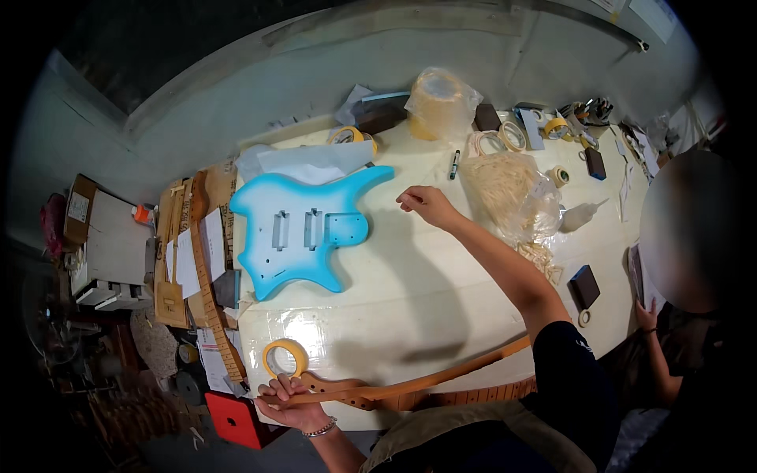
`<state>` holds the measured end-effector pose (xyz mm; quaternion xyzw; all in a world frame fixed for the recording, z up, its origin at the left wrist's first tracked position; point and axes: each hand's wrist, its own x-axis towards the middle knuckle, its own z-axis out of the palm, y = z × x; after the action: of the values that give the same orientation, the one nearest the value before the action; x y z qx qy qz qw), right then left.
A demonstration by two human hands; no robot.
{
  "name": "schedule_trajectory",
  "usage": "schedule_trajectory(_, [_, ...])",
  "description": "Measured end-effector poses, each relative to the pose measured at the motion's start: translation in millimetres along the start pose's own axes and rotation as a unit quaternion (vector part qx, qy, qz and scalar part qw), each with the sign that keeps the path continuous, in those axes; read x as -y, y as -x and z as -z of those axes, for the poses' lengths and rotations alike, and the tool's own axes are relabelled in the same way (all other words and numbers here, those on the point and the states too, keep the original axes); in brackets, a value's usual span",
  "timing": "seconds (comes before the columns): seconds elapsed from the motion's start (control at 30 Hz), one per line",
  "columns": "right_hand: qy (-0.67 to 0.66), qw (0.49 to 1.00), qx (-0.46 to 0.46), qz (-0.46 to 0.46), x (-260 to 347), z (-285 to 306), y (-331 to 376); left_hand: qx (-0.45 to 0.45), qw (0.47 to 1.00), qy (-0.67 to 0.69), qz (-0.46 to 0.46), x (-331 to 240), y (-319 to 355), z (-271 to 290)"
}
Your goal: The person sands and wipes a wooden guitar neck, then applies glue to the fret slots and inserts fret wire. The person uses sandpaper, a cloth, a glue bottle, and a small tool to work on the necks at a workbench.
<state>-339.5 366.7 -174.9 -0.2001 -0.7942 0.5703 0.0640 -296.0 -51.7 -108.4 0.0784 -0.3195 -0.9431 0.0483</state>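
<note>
Glossy blue lacquer fading to white covers the guitar body (303, 230). Below it, the guitar neck (410, 386) is bare, matt wood; the worktop (410, 299) looks smooth, pale, faintly shiny.

Guitar-making workshop, blue guitar body (303, 229), unfinished wooden necks (410, 386), tape rolls (284, 356), cluttered workbench (441, 315)

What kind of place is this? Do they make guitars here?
Probably a guitar-making workshop. A blue guitar body with no strings lies on the table, the left hand grips a bare wooden guitar neck, and rolls of tape sit around.
</note>
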Motion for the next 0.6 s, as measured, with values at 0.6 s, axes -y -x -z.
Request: schedule_trajectory(0.6, [0.033, 0.999, -0.024, -0.022, -27, 1, -7, 0.011, 1.000, 0.002, 0.029, 11, -15, 5])
